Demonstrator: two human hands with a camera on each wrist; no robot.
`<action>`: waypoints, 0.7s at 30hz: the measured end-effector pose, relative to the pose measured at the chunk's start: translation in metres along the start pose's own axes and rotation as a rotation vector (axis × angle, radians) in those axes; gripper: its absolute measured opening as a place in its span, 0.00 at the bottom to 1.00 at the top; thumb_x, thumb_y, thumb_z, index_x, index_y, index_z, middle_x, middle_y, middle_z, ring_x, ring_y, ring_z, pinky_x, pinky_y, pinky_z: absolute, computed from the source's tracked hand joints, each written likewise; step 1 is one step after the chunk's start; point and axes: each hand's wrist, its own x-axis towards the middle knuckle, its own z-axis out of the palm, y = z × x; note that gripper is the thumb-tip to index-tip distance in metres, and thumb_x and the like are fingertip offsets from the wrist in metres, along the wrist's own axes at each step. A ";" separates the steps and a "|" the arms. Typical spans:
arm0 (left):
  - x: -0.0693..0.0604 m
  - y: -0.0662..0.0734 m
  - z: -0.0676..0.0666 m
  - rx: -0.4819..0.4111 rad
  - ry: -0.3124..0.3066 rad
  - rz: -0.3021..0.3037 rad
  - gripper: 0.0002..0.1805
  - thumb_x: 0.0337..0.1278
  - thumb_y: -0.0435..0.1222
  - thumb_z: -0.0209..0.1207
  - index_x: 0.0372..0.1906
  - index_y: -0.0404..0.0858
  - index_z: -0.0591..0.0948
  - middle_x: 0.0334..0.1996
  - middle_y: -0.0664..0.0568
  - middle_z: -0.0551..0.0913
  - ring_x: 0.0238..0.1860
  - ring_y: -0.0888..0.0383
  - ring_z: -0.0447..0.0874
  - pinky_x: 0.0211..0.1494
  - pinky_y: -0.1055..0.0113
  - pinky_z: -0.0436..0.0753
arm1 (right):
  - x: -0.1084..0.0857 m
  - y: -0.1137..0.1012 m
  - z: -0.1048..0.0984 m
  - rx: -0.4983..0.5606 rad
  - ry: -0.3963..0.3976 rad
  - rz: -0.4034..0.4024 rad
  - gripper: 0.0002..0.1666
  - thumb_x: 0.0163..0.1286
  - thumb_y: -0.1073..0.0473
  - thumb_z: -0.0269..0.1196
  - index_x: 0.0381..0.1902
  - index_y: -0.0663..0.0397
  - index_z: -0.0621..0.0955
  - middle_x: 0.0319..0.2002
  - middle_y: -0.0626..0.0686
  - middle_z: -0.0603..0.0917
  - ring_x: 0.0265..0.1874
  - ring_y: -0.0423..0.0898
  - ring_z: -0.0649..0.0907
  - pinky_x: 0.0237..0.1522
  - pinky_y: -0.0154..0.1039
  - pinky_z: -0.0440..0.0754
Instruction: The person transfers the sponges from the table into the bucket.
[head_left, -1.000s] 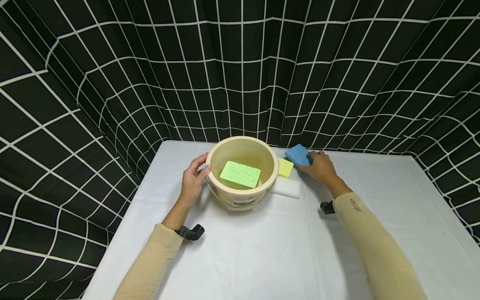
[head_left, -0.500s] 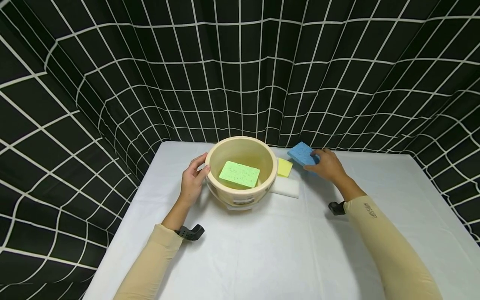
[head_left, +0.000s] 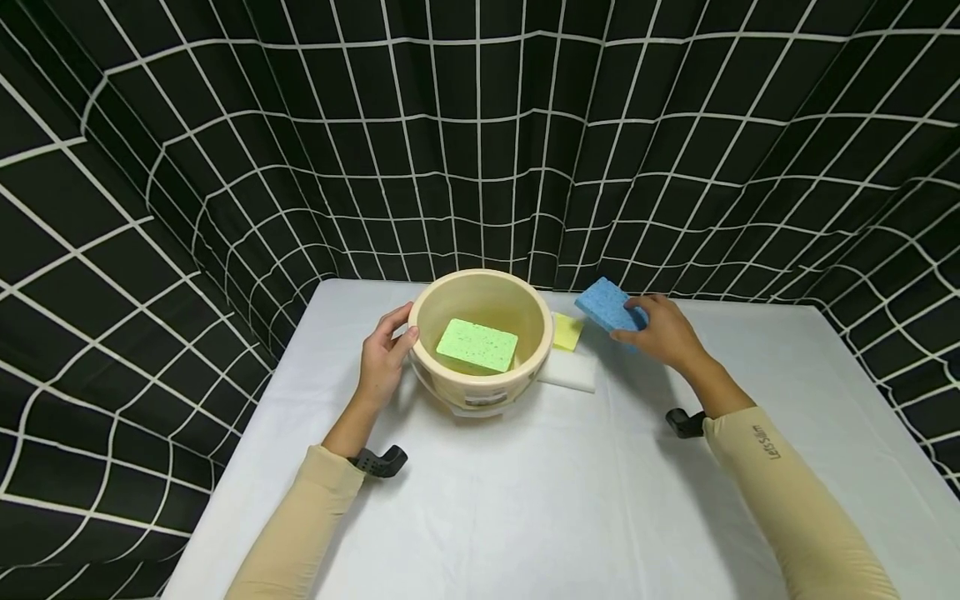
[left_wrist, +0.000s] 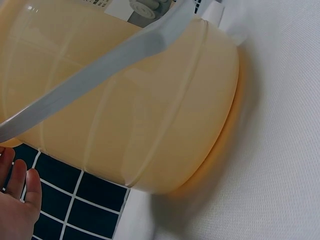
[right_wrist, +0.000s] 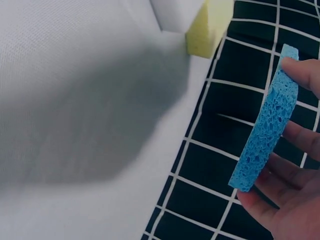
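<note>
My right hand (head_left: 663, 332) pinches a blue sponge (head_left: 603, 304) above the table's far edge, right of a bucket. The right wrist view shows the thumb on one end of this porous sponge (right_wrist: 267, 125), with fingers along its side and other end. My left hand (head_left: 384, 354) rests against the left rim of the cream bucket (head_left: 480, 390); its fingers (left_wrist: 33, 187) look relaxed in the left wrist view. Inside the bucket lies a light green sponge (head_left: 477, 344) in what looks like shallow yellowish liquid. The bucket's grey handle (left_wrist: 100, 75) hangs down at the front.
Right beside the bucket, a yellow sponge (head_left: 567, 331) and a white sponge block (head_left: 567, 371) lie on the white tablecloth (head_left: 510, 508). A black curtain with a white grid (head_left: 480, 142) stands close behind the table and at both sides.
The blue sponge has been lifted off the table and carried slightly right by my right hand. My left hand and the bucket have stayed in place.
</note>
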 end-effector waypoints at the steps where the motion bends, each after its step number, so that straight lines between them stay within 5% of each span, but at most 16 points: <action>1: 0.000 0.000 0.000 -0.003 0.002 -0.002 0.24 0.66 0.28 0.54 0.65 0.27 0.71 0.63 0.37 0.72 0.64 0.57 0.70 0.58 0.80 0.77 | 0.000 -0.001 -0.001 0.000 -0.001 0.001 0.40 0.60 0.47 0.68 0.63 0.65 0.72 0.63 0.72 0.67 0.61 0.67 0.68 0.61 0.66 0.69; 21: 0.001 -0.003 -0.001 -0.003 -0.001 -0.006 0.24 0.66 0.28 0.55 0.65 0.26 0.70 0.64 0.36 0.72 0.65 0.53 0.69 0.57 0.81 0.77 | -0.006 -0.016 -0.019 0.031 0.048 -0.032 0.39 0.61 0.46 0.68 0.62 0.65 0.73 0.58 0.71 0.71 0.53 0.64 0.71 0.56 0.65 0.74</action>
